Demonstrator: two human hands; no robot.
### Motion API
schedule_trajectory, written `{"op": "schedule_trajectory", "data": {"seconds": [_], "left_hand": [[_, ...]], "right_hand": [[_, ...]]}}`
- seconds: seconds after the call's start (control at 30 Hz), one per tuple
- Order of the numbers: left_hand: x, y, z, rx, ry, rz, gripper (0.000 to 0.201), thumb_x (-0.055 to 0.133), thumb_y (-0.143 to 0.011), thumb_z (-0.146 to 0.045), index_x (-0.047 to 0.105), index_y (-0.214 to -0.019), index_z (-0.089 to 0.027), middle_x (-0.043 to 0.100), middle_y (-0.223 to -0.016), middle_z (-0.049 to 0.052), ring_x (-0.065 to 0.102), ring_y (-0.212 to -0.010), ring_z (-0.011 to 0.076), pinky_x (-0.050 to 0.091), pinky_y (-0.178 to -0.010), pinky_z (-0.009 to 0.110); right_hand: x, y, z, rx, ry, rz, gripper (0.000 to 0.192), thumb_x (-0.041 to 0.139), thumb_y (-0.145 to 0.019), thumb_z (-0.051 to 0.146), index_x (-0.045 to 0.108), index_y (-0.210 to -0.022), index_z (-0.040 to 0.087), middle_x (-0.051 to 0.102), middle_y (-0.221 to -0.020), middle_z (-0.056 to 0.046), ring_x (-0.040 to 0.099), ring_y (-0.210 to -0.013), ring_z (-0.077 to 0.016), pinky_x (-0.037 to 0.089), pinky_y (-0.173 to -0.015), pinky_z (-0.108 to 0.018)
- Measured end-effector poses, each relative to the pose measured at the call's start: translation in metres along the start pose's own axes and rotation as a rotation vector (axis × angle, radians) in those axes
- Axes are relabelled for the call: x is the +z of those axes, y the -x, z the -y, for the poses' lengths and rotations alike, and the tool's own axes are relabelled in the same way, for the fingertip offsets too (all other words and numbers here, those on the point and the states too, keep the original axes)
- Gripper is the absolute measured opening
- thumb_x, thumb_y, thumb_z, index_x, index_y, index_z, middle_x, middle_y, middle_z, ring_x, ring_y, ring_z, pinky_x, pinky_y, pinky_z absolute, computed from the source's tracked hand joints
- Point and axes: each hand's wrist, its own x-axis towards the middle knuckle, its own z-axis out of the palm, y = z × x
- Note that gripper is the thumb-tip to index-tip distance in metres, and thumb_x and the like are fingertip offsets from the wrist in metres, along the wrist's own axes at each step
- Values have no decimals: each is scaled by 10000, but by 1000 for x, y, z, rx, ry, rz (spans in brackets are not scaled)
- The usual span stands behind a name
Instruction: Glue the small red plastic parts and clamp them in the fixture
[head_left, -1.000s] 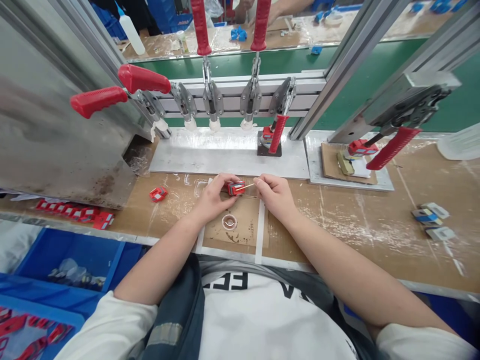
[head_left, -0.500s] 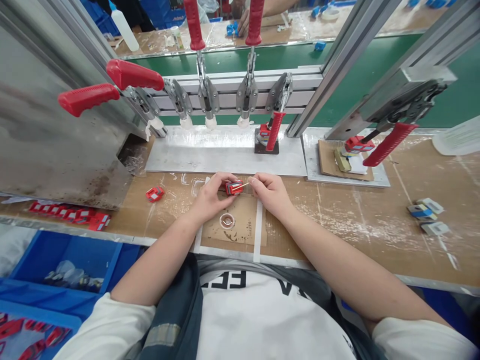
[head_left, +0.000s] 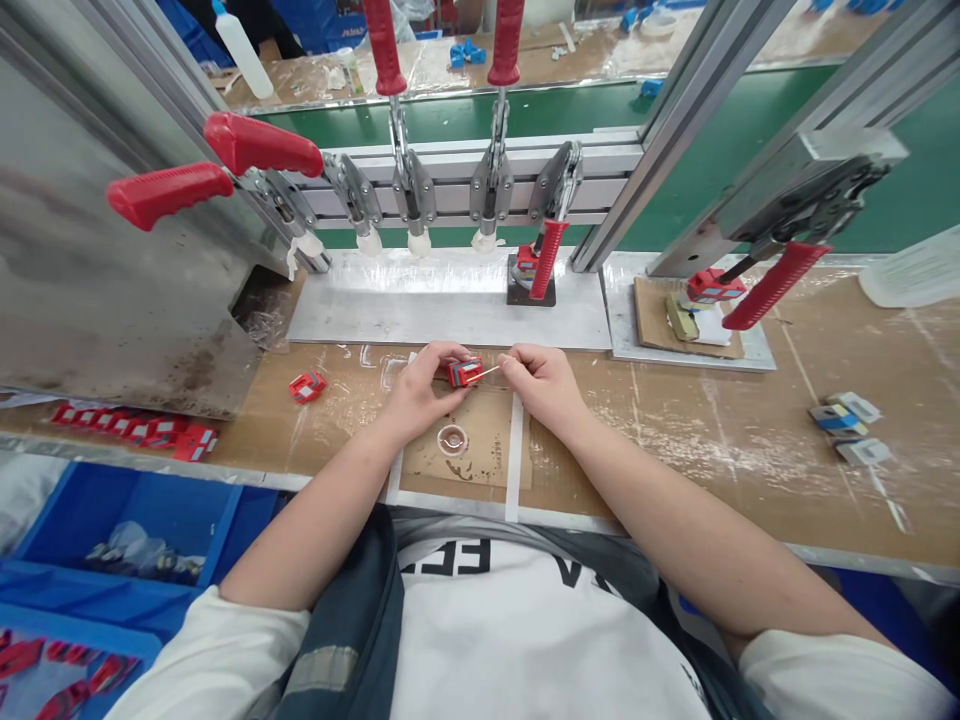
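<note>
Left hand (head_left: 424, 390): your fingers grip a red block (head_left: 463, 372) near the cup (head_left: 452, 440)
Right hand (head_left: 545, 388): your fingertips pinch a stick (head_left: 486, 374), tip at it
Block: seemingly unfinished
Clamps (head_left: 550, 262): two red pieces (head_left: 526, 265) look already pressed
Row (head_left: 142, 428): apparently waiting

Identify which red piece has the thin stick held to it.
The red piece in the left grip: the stick from the right grip appears to reach it. The stick is away from the others, such as the lone piece lying further left.

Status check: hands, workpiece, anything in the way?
Left hand holding red part. Right hand pinching thin stick, tip at the part. Small round dish close by, out of the way.
</note>
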Motion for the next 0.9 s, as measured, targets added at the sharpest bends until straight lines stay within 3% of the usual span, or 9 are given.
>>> {"op": "schedule_trajectory", "data": {"seconds": [0.43,0.9], "left_hand": [[0,1,3,8,-23,-19,432,783,-867,-154,597,-1248,-237,719,-1184,70,736,-1089,206,606,-958,361],[-1,0,-2,36,-77,5,420,782,-854,-176,599,-1229,-223,720,-1153,62,734,-1031,186,616,-908,323]], "right_hand": [[-8,-1,3,-41,84,-63,339,563,-830,386,414,-571,227,342,-549,40,325,-558,-118,252,-553,-288],[-11,1,10,-233,229,-81,343,532,-885,338,381,-595,233,335,-539,40,310,-538,-121,270,-573,-298]]}}
